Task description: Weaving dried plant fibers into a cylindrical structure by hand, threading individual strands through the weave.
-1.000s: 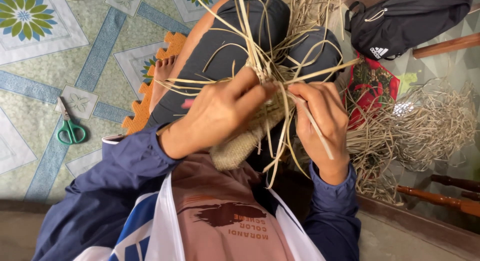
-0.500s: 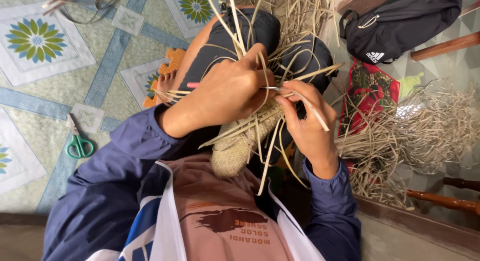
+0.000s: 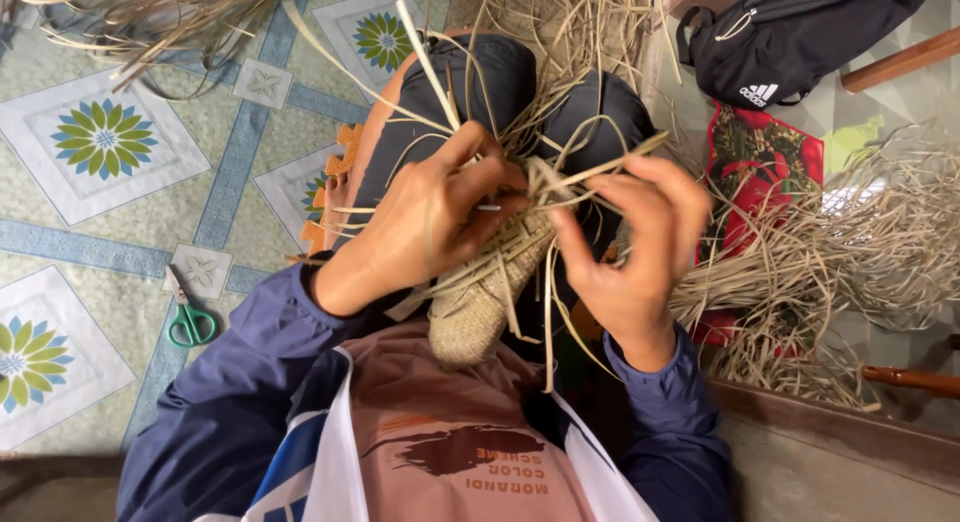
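— Well, left hand (image 3: 425,227) clamped on pale dried straw strands (image 3: 540,182) above the tan woven piece (image 3: 475,317), over the lap?
— Yes; right hand (image 3: 630,247) pinched one strand. Best kept taut, pulled snug.

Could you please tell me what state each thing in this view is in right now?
Left hand: closed on the straw strands, at the woven piece.
Right hand: fingers pinching straw strands.
Woven straw piece: part woven, loose strands sticking out.
Green-handled scissors: lying closed on the floor mat, untouched.
Black bag: lying on the floor.
Loose straw pile: heaped, tangled.
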